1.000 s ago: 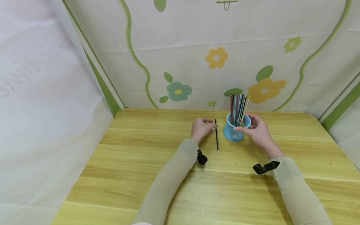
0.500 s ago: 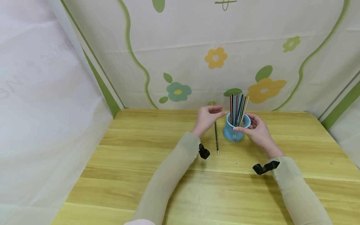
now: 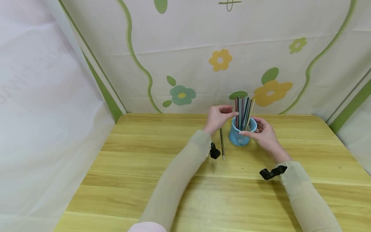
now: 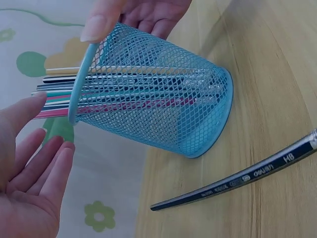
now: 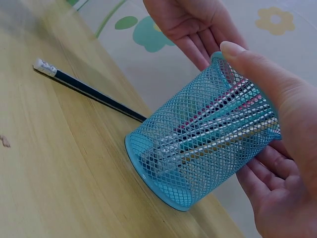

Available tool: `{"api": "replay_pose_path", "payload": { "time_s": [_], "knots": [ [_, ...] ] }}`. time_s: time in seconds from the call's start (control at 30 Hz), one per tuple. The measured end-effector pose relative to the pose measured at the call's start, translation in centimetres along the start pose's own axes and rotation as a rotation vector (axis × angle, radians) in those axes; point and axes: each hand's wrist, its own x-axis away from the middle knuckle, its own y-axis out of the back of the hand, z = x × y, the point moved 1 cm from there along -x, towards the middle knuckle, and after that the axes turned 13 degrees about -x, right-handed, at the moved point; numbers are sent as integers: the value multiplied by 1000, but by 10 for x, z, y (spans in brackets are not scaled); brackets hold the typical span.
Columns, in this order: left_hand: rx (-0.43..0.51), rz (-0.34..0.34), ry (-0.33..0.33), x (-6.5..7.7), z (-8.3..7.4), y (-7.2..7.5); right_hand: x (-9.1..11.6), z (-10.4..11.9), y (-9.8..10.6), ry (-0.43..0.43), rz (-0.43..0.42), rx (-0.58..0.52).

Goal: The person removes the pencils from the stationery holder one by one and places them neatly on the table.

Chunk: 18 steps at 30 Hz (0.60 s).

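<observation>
A blue mesh pencil holder (image 3: 234,138) stands upright near the table's back edge. Several pencils (image 3: 244,108) with dark, red, pale and greenish barrels lean inside it, eraser ends down. My right hand (image 3: 267,138) grips the holder from the right, thumb over the near rim and fingers behind. On the other side, my left hand (image 3: 216,120) is beside the pencils, its fingers extended; its thumb is at the pencils' upper ends, and contact is unclear. Left of the holder a black HB pencil (image 4: 237,178) lies on the table, its white eraser end (image 5: 45,66) nearest me.
The wooden table (image 3: 139,180) reaches back to a pale cloth (image 3: 191,35) printed with flowers and leaves. Another cloth (image 3: 43,129) hangs along the left side. A black wrist camera mount sits on each sleeve.
My left hand has left the loose pencil, rising and moving right to the upper ends of the pencils in the holder. The loose pencil stays lying; my right hand keeps its grip.
</observation>
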Motion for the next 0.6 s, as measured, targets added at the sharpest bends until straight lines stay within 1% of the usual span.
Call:
{"api": "replay_pose_path", "payload": {
  "time_s": [0.17, 0.3, 0.47, 0.6],
  "knots": [
    [-11, 13, 26, -1, 2, -7, 2, 7, -2, -9, 15, -10],
    [-27, 17, 21, 0, 7, -13, 4, 12, -3, -14, 13, -14],
    [-20, 8, -1, 3, 12, -18, 1, 5, -1, -4, 2, 1],
    [-2, 12, 0, 4, 13, -19, -1, -2, 1, 3, -5, 5]
  ]
}}
